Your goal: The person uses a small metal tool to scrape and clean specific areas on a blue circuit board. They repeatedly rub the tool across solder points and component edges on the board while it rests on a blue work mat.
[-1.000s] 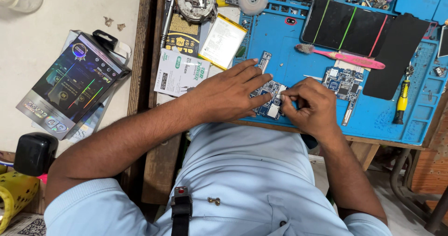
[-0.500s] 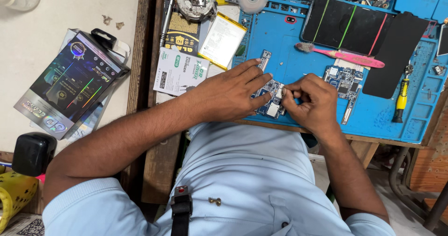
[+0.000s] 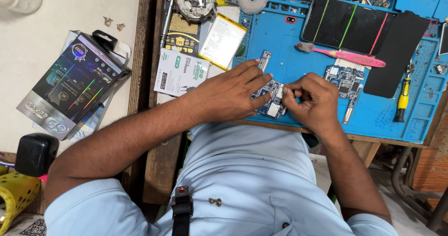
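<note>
My left hand (image 3: 231, 93) lies flat on a blue circuit board (image 3: 270, 101) at the near edge of the blue work mat (image 3: 280, 40), fingers spread and pressing it down. My right hand (image 3: 310, 100) is curled next to it, fingertips pinched on a small part at the board's right end; what it pinches is too small to make out. A second circuit board (image 3: 344, 81) lies just right of my right hand.
A pink brush (image 3: 343, 55), a phone with coloured stripes (image 3: 345, 27), a black panel (image 3: 396, 54) and a yellow screwdriver (image 3: 402, 98) lie on the mat. Left are a battery (image 3: 222, 41), a white packet (image 3: 179, 72) and a dark retail box (image 3: 74, 84).
Both hands stay on the board; my right hand's fingers have shifted slightly at its right end. Nothing else has moved.
</note>
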